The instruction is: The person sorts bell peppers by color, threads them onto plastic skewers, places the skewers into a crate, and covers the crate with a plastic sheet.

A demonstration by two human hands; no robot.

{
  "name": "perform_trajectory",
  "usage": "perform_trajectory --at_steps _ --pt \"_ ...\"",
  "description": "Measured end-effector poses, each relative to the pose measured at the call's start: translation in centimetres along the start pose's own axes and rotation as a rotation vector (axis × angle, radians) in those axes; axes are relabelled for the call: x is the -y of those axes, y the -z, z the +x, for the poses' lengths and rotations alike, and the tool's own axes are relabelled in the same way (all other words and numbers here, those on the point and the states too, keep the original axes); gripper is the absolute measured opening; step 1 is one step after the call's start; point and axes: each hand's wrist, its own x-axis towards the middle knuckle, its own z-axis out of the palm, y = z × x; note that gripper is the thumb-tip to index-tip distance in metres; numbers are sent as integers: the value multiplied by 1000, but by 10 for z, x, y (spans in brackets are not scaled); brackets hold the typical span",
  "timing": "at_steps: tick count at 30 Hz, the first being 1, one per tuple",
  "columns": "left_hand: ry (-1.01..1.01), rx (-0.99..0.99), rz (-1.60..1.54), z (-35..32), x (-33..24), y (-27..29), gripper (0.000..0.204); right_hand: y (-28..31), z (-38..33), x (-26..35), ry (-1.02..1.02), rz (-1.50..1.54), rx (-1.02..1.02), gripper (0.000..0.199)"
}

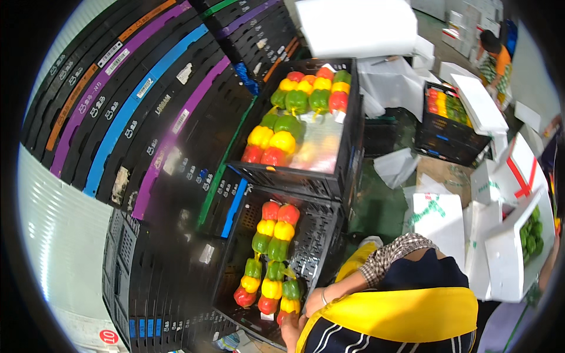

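A pack of bell peppers (291, 297), green, yellow and red in a row in clear wrap, lies at the near right of the lower black crate (321, 235). My left hand (291, 330) grips its red end, fingers closed. My right hand (313, 303), with a bracelet at the wrist, is closed at the pack's right side, its fingertips partly hidden. To the left in this crate lie two similar packs, red ends toward me. Beyond them, two more packs (275, 230) have their red ends away from me.
An upper black crate (341, 182) holds several pepper packs and a clear sheet. Stacked black crates with coloured strips (147, 88) stand at the left. White foam boxes (435, 220) and another pepper crate (447, 132) are at the right. A person (500, 62) bends at the far right.
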Motion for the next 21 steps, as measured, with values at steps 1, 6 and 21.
perform_trajectory --at_steps 1,6,21 --pt "-78 56 153 -26 -6 12 45 -18 9 16 25 54 37 32" --pt "-234 -96 182 -45 38 -3 56 -19 -26 67 -100 8 7 30" --pt "111 130 473 -45 -37 1 45 -58 -97 4 -269 297 -131 29"
